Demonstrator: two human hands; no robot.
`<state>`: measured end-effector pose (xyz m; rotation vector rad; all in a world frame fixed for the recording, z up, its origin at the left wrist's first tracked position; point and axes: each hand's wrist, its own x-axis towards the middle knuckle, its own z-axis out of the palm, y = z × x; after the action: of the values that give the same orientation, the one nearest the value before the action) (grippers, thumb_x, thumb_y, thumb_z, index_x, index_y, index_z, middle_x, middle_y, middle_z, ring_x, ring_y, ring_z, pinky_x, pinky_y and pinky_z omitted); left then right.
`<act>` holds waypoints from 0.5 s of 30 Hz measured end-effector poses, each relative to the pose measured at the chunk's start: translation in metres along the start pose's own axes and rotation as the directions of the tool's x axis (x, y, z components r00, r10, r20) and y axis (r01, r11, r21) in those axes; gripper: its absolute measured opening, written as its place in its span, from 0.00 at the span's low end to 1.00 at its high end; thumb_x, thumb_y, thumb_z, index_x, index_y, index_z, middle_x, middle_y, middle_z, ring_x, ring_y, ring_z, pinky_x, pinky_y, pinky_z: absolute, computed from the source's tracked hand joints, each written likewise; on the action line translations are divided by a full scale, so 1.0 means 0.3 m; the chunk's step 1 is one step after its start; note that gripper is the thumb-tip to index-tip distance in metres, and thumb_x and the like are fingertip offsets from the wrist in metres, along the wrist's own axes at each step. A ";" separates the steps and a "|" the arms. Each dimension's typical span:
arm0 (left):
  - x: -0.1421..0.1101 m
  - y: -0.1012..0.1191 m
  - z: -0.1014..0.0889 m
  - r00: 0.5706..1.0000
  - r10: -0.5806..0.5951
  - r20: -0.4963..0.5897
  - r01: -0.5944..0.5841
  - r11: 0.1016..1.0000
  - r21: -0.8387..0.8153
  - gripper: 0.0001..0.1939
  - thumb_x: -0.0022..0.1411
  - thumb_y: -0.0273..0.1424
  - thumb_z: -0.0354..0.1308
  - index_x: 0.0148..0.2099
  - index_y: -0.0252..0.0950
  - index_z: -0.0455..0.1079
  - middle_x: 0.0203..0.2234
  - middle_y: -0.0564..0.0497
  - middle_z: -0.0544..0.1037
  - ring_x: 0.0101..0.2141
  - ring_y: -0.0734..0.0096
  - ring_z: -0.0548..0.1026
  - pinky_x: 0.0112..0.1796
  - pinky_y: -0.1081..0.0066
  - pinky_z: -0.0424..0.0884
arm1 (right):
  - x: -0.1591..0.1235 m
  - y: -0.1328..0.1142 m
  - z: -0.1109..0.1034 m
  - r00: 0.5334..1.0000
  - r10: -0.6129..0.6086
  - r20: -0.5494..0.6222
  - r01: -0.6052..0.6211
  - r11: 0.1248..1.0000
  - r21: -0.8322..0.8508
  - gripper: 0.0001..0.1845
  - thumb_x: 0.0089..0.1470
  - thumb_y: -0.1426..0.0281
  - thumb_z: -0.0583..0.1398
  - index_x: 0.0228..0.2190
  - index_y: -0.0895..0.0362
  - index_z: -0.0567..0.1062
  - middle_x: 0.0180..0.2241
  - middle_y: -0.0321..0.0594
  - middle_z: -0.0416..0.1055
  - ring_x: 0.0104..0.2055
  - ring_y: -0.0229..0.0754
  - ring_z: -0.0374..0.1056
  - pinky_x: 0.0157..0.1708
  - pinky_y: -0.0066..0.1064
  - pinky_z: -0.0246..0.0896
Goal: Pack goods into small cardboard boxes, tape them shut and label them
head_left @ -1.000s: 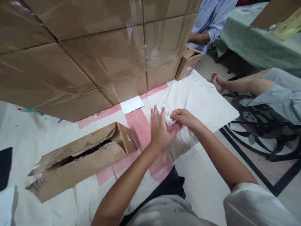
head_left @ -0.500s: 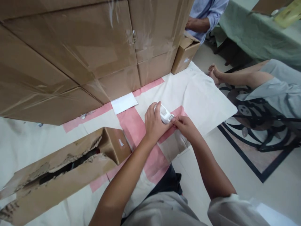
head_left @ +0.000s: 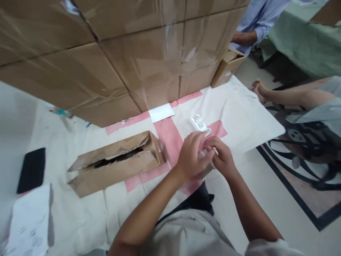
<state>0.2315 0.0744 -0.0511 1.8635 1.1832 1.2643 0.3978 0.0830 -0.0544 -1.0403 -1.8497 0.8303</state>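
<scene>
Looks like a room at home, exact type unclear: bare feet (head_left: 258,91) over dark-bordered patterned flooring (head_left: 306,195), green-draped table (head_left: 306,46), taped cartons (head_left: 149,53) stacked on pink-and-white cloth (head_left: 247,117).

Stacked cartons (head_left: 153,57) form a wall blocking forward reach. The torn carton (head_left: 124,167) obstructs low leftward travel of the left hand (head_left: 191,154). A white dispenser (head_left: 199,124) lies just beyond that hand. Passage is available rightward of the right hand (head_left: 221,154), over the cloth (head_left: 249,113).
</scene>
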 end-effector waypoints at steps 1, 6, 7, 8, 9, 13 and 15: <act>-0.055 0.046 -0.032 0.999 -0.022 -0.024 0.022 1.000 -0.011 0.23 0.69 0.36 0.57 0.64 0.40 0.61 0.56 0.41 0.74 0.57 0.58 0.73 0.58 0.56 0.71 | -0.005 -0.049 0.016 0.996 -0.066 0.061 0.063 0.997 0.039 0.07 0.68 0.67 0.54 0.37 0.53 0.72 0.36 0.43 0.71 0.40 0.46 0.69 0.40 0.39 0.66; -0.321 0.159 -0.228 0.964 0.027 -0.263 0.017 0.987 0.163 0.16 0.67 0.26 0.59 0.56 0.40 0.70 0.44 0.45 0.78 0.45 0.65 0.78 0.46 0.64 0.78 | -0.001 -0.258 0.144 0.860 -0.321 0.396 0.310 0.946 0.094 0.08 0.66 0.77 0.53 0.43 0.54 0.70 0.36 0.42 0.71 0.37 0.42 0.67 0.36 0.34 0.65; -0.361 0.162 -0.265 0.953 0.056 -0.296 0.010 0.976 0.216 0.15 0.66 0.24 0.60 0.53 0.40 0.71 0.42 0.46 0.79 0.43 0.66 0.78 0.44 0.66 0.78 | 0.002 -0.286 0.177 0.828 -0.357 0.433 0.367 0.928 0.062 0.09 0.66 0.77 0.53 0.43 0.55 0.70 0.36 0.43 0.72 0.37 0.42 0.67 0.37 0.34 0.65; -0.396 0.162 -0.299 0.944 0.084 -0.319 0.005 0.963 0.269 0.14 0.65 0.22 0.61 0.51 0.40 0.72 0.39 0.47 0.79 0.40 0.67 0.78 0.41 0.67 0.78 | 0.005 -0.309 0.211 0.798 -0.390 0.459 0.424 0.905 0.032 0.08 0.66 0.78 0.53 0.42 0.56 0.70 0.36 0.43 0.73 0.37 0.43 0.66 0.37 0.34 0.65; -0.425 0.160 -0.328 0.937 0.112 -0.331 0.000 0.947 0.322 0.13 0.64 0.21 0.61 0.49 0.40 0.73 0.37 0.48 0.79 0.38 0.67 0.78 0.39 0.67 0.78 | 0.007 -0.328 0.242 0.773 -0.420 0.476 0.473 0.881 0.010 0.08 0.66 0.78 0.53 0.42 0.56 0.70 0.35 0.43 0.73 0.37 0.43 0.66 0.38 0.35 0.65; -0.503 0.146 -0.409 0.908 0.206 -0.364 -0.002 0.873 0.487 0.12 0.63 0.18 0.59 0.46 0.36 0.73 0.34 0.48 0.80 0.37 0.67 0.77 0.37 0.67 0.76 | 0.023 -0.387 0.318 0.711 -0.426 0.559 0.518 0.855 -0.006 0.06 0.67 0.76 0.54 0.41 0.57 0.72 0.32 0.40 0.74 0.33 0.41 0.66 0.35 0.33 0.64; -0.523 0.141 -0.444 0.893 0.221 -0.392 0.013 0.859 0.512 0.11 0.63 0.18 0.58 0.46 0.35 0.72 0.34 0.47 0.80 0.36 0.68 0.77 0.38 0.67 0.76 | 0.052 -0.410 0.321 0.716 -0.404 0.569 0.502 0.865 -0.017 0.10 0.67 0.73 0.57 0.48 0.56 0.72 0.30 0.37 0.74 0.28 0.39 0.66 0.29 0.32 0.61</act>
<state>0.0985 -0.0867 -0.0290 2.0875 1.8200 1.6141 0.2660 0.0297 0.0120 -0.3936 -2.5699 0.7140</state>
